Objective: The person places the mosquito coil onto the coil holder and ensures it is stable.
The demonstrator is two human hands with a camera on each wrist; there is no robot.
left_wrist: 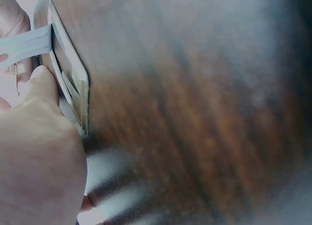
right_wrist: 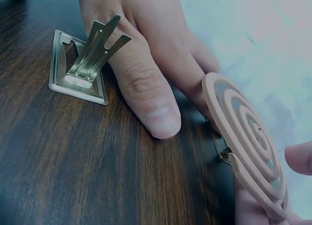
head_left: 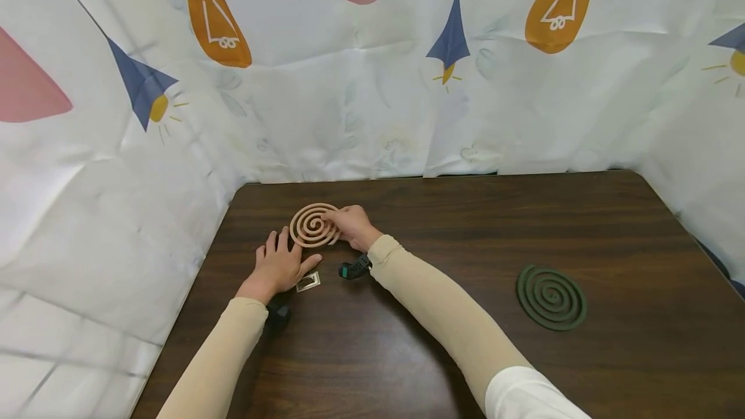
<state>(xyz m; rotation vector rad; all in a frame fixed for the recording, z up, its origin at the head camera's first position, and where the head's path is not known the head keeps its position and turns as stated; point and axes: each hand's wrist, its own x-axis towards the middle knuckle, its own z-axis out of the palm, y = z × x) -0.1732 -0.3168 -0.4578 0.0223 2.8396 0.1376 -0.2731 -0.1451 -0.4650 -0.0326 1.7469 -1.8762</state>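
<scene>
A tan mosquito coil (head_left: 315, 224) is at the table's far left, tilted on its edge side in the right wrist view. My right hand (head_left: 352, 226) holds its right side, thumb on one face and fingers at the other. My left hand (head_left: 276, 270) lies spread on the table, fingers straight and fingertips close to the coil's left rim. Beside the left thumb stands a small metal coil stand (right_wrist: 80, 82) with its prongs bent up. Part of a second metal stand (right_wrist: 223, 154) shows behind the coil's lower edge, mostly hidden.
A dark green mosquito coil (head_left: 551, 297) lies flat on the right part of the brown wooden table (head_left: 419, 354). Patterned white cloth (head_left: 372, 108) hangs behind the table and along its sides. Black wrist devices (head_left: 355, 268) sit beneath both wrists.
</scene>
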